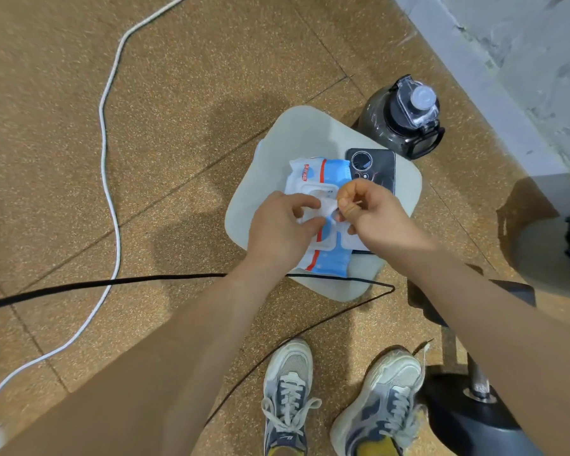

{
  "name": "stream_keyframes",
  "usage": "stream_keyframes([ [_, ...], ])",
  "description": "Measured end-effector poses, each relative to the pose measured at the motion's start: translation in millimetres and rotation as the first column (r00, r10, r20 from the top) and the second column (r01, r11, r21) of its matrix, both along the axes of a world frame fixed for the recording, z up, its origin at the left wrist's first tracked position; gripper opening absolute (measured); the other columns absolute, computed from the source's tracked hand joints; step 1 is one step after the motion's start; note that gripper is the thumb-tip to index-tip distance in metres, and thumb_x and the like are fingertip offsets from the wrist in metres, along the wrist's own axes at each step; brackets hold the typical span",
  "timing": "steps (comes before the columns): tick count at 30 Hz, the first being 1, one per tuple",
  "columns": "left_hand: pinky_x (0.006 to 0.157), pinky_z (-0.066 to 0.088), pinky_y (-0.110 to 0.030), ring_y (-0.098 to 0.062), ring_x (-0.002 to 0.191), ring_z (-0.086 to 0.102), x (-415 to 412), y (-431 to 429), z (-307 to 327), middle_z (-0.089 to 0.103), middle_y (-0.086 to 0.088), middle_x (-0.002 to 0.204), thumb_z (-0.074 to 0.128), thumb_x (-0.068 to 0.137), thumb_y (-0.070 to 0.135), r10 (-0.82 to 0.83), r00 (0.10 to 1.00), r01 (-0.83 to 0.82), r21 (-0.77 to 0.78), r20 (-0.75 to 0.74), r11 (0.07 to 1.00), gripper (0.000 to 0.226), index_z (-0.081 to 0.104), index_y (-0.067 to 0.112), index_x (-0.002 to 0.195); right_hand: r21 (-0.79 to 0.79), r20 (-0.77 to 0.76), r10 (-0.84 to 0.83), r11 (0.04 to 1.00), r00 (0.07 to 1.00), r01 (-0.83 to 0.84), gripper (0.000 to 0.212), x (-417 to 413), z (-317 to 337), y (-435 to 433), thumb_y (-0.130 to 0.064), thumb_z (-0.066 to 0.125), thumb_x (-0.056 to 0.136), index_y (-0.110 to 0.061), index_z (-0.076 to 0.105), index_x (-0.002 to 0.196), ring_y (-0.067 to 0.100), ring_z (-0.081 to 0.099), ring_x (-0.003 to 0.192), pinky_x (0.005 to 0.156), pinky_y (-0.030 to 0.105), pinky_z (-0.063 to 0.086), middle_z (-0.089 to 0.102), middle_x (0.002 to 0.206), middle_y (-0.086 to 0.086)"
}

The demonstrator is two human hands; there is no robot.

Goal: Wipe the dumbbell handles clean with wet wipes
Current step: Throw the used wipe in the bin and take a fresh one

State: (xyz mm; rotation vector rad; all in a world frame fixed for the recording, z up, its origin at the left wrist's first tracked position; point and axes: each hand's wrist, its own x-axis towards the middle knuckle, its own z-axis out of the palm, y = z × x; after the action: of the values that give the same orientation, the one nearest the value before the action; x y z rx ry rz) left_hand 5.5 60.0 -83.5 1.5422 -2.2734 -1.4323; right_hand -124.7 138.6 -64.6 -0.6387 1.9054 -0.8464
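The wet wipes pack (329, 260) lies flat on the pale stool (297, 133), just right of the middle of my view. Its long axis runs from 12 to 6 o'clock, the red stripe follows that line, and the near short end points at me. My left hand (282, 227) comes in from 7 o'clock with the wrist straight and the back of the hand up. Its fingers are curled, and the forefinger and thumb grip the pack at its white opening. My right hand (372, 213) reaches in from 4 o'clock, knuckles raised, and pinches a white sheet (330, 209) at that opening between thumb and forefinger. I cannot tell whether that sheet is a wipe or the lid flap. Both forearms are bare and stretched out. The dumbbell (464, 419) is on the floor at 5 o'clock, just beside my right shoe (385, 399). Its bar runs up towards 1 o'clock and passes behind my right forearm. A black phone (377, 166) lies camera side up on the stool at 1 o'clock of the pack, with its near end under the pack. A dark water bottle (380, 116) stands on the floor against the stool's far right corner, its clear cap closed; what is inside is too dim to tell. A black cable (112, 282) crosses the stool's near edge and a white cable (107, 159) snakes along at 9 o'clock.
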Motion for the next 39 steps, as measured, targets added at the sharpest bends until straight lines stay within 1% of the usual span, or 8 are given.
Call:
stream_keyframes([
  [8,0.088,0.044,-0.040,-0.022,0.102,0.055,-7.6,-10.1,1.0,0.045,0.004,0.098,0.058,0.092,0.048,-0.316,0.911,0.361,-0.140,0.266,0.922,0.024,0.068,0.034,0.109,0.025,0.336,-0.387,0.915,0.859,0.402,0.028,8.3,-3.0,12.6,0.000,0.042,0.100,-0.012,0.053,0.077,0.007,0.055,0.061,0.055,0.019,0.036,0.056,0.068,0.002],
  [12,0.085,0.044,-0.040,-0.021,0.096,0.055,-4.2,-11.6,-3.8,0.043,0.007,0.087,0.057,0.090,0.048,-0.337,0.898,0.373,-0.083,0.283,0.924,0.013,0.066,0.038,0.089,0.069,0.505,-0.509,0.829,0.697,0.555,0.029,8.8,1.5,16.0,0.001,0.041,0.099,-0.012,0.054,0.076,0.009,0.055,0.058,0.054,0.020,0.035,0.051,0.065,0.004],
  [16,0.081,0.046,-0.035,-0.020,0.089,0.060,-1.5,-12.4,-5.5,0.051,0.012,0.073,0.067,0.086,0.041,-0.178,0.974,0.173,0.049,0.138,0.984,0.017,0.073,0.035,0.101,0.051,0.210,-0.402,0.915,0.891,0.401,0.028,7.9,5.2,18.7,0.006,0.047,0.093,-0.016,0.061,0.084,0.007,0.059,0.052,0.049,0.017,0.044,0.061,0.067,0.004],
  [21,0.088,0.044,-0.045,-0.020,0.089,0.056,-3.2,-11.4,-0.8,0.052,0.006,0.087,0.064,0.086,0.036,-0.264,0.946,0.285,-0.095,0.187,0.954,0.018,0.072,0.037,0.102,0.149,0.063,-0.286,0.950,0.956,0.274,0.019,6.3,7.9,16.3,-0.024,0.065,0.088,-0.016,0.070,0.071,0.015,0.063,0.064,0.066,0.030,0.053,0.066,0.069,0.001],
  [24,0.089,0.044,-0.042,-0.020,0.092,0.057,-3.5,-15.7,-0.6,0.050,0.011,0.083,0.063,0.091,0.033,-0.290,0.928,0.325,-0.129,0.234,0.937,0.017,0.074,0.031,0.104,0.072,-0.094,-0.254,0.962,0.962,0.262,0.017,5.6,6.7,21.5,-0.017,0.072,0.085,-0.021,0.068,0.069,0.012,0.064,0.068,0.067,0.029,0.054,0.066,0.066,-0.005],
  [28,0.082,0.050,-0.035,-0.018,0.091,0.062,-2.4,-18.0,-1.8,0.067,0.008,0.088,0.062,0.092,0.031,-0.231,0.942,0.262,-0.102,0.244,0.960,0.015,0.076,0.026,0.095,-0.012,0.266,-0.648,0.738,0.713,0.675,0.016,-8.4,11.3,32.0,-0.005,0.054,0.096,-0.009,0.060,0.082,0.011,0.062,0.064,0.056,0.020,0.052,0.063,0.075,0.008],
  [33,0.073,0.052,-0.027,-0.015,0.086,0.065,-8.6,-17.3,4.6,0.070,0.008,0.087,0.068,0.086,0.027,-0.121,0.958,0.133,-0.030,0.261,0.991,0.007,0.075,0.027,0.086,0.119,0.483,-0.752,0.563,0.448,0.818,0.023,-2.5,9.9,41.9,-0.003,0.043,0.101,-0.007,0.060,0.085,0.015,0.064,0.065,0.054,0.022,0.051,0.066,0.079,0.011],
  [39,0.069,0.046,-0.026,-0.011,0.077,0.059,-15.7,-10.8,9.6,0.059,0.011,0.079,0.077,0.076,0.046,-0.032,0.980,0.000,0.164,0.198,0.986,0.026,0.065,0.024,0.086,-0.019,0.120,-0.503,0.861,0.856,0.508,0.023,-1.6,4.5,41.6,0.003,0.058,0.090,-0.017,0.062,0.081,0.007,0.058,0.061,0.061,0.019,0.052,0.058,0.073,0.002],
])
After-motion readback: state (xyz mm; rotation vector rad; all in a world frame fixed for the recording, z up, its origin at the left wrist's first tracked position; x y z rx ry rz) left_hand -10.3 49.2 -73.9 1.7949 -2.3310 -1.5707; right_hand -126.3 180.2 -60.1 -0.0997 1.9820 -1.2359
